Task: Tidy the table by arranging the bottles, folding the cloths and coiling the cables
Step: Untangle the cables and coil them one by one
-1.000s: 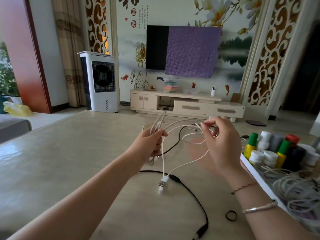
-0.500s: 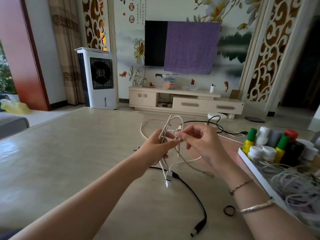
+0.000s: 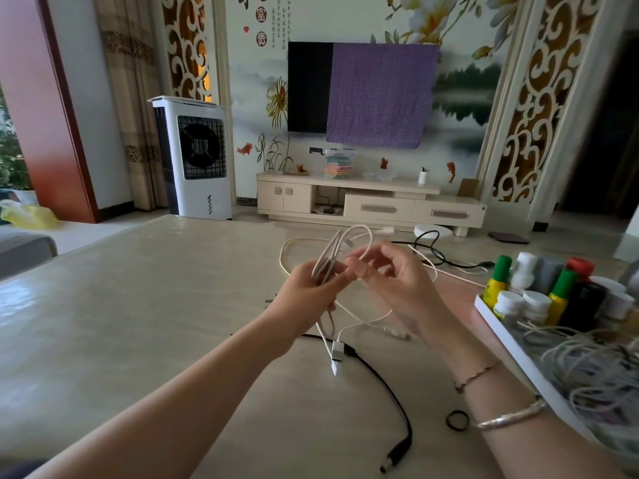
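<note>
Lying nearest on the table [image 3: 103, 305], a black cable [image 3: 390, 385] curves toward its barrel plug at the front edge, with a small black band [image 3: 457, 420] beside the right wrist, probably kept handy to bind a finished coil. At the right edge a white tray [image 3: 501, 326] holds the bottles [image 3: 539, 292] standing together at its far end and a heap of pale cord [image 3: 587, 371] nearer, so that part looks sorted already.

Above the table's middle, the left hand [image 3: 304, 299] grips the gathered loops of a white cable [image 3: 333, 254], fingers curled round them so the coil keeps its shape; its USB plug hangs below, over the black cable. The right hand [image 3: 397, 281] pinches a strand close to the left thumb, seemingly feeding another turn onto the bundle.

Farther back, 1 cream lead and another black cable [image 3: 435, 252] lie loose, not yet coiled. No cloths show on the table.
</note>
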{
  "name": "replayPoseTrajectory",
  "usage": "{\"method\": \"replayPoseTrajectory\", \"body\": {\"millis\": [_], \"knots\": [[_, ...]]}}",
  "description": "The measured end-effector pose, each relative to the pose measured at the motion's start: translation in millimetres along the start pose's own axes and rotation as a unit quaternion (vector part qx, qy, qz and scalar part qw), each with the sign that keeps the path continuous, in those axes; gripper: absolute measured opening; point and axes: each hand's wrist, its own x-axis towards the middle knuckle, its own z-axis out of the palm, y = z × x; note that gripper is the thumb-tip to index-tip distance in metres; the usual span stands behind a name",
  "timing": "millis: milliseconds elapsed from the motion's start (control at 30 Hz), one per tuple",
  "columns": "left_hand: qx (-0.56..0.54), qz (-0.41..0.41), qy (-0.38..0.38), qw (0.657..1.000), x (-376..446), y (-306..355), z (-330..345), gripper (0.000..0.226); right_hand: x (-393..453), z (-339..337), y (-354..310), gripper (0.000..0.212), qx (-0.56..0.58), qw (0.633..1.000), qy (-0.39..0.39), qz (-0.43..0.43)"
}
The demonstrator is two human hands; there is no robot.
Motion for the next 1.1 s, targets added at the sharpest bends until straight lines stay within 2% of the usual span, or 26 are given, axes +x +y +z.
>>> {"method": "replayPoseTrajectory", "body": {"millis": [133,233,300,467,667,767,833,900,1000,1100], "knots": [[-0.165,-0.029,0.002,0.986,2.3,6.1,-4.9,0.014,-3.0,-2.9,10.0,0.011,-0.026,0.996,-0.066,0.059],[-0.281,-0.064,-0.028,0.957,1.7,11.8,-10.8,0.014,-6.1,0.7,19.0,0.016,-0.167,0.978,-0.123,0.036],[-0.327,-0.078,-0.051,0.941,0.5,15.1,-13.9,0.016,-7.6,4.2,20.9,0.016,-0.203,0.971,-0.119,0.028],[-0.335,-0.096,-0.105,0.932,-1.3,19.5,-18.7,0.026,-6.7,8.8,19.3,0.007,-0.236,0.968,-0.085,0.014],[-0.263,-0.116,0.022,0.958,5.8,17.6,-27.7,0.033,-5.0,-2.7,19.3,0.018,-0.245,0.969,0.004,0.019],[-0.276,-0.119,0.037,0.953,4.4,14.7,-27.4,0.033,-4.8,-5.0,16.5,0.018,-0.249,0.967,0.050,-0.006],[-0.328,-0.110,0.019,0.938,2.5,17.0,-25.6,0.033,-4.5,-5.0,13.5,0.019,-0.234,0.970,0.068,-0.022],[-0.358,-0.097,0.001,0.929,0.4,20.3,-25.5,0.031,-5.5,-4.8,9.4,0.019,-0.163,0.985,0.059,0.002],[-0.313,-0.097,0.019,0.945,-1.6,19.3,-21.8,0.026,-7.1,-3.1,2.5,0.021,-0.029,0.997,0.036,0.069],[-0.227,-0.099,0.067,0.967,-3.7,14.0,-12.1,0.024,-9.1,3.8,-5.2,0.007,0.066,0.994,0.047,0.071]]}}
